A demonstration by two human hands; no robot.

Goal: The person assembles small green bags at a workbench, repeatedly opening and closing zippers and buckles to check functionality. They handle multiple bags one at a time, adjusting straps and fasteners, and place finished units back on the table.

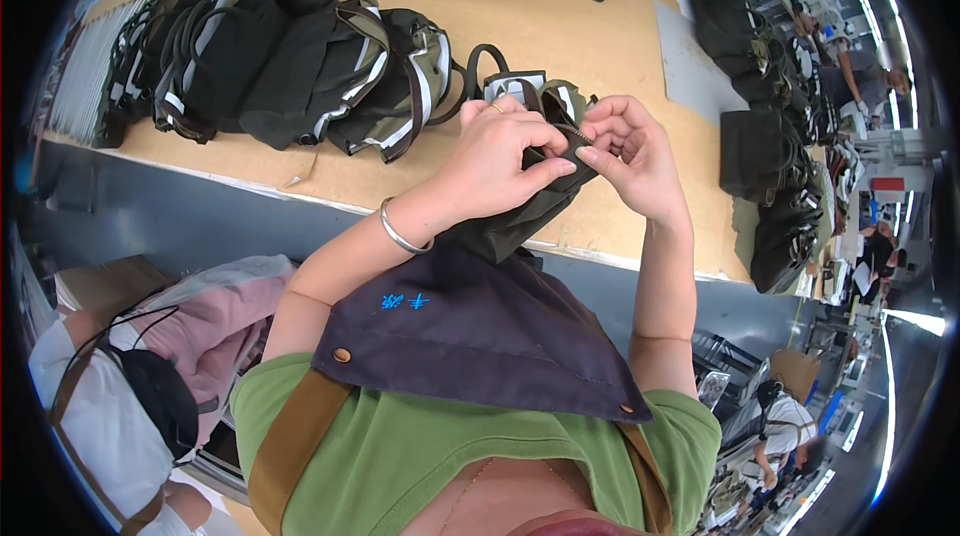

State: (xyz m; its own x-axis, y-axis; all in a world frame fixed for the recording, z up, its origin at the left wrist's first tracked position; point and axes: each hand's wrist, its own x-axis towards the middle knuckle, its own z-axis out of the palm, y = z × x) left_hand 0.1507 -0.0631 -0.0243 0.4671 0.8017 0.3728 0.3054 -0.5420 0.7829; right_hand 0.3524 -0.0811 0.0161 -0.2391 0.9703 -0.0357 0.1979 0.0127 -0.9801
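Observation:
A black bag (515,223) lies over the table's near edge, partly under my hands, with a handle loop and white and olive parts showing at its far side. My left hand (505,158), with a ring and a bracelet at the wrist, is closed on the bag's upper edge, thumb and fingers pinching the fabric. Opposite it, my right hand (630,156) pinches the same edge at its right end, fingers curled. Between the two hands runs a zipper (572,136) along the bag's opening. Fingers hide part of that edge.
Several black bags with white trim (318,76) stand in a row at the left of the tan table (620,66). More bags (755,151) line its right side and far edge. A pale sheet (690,61) lies at right. At lower left is a person in white (95,436).

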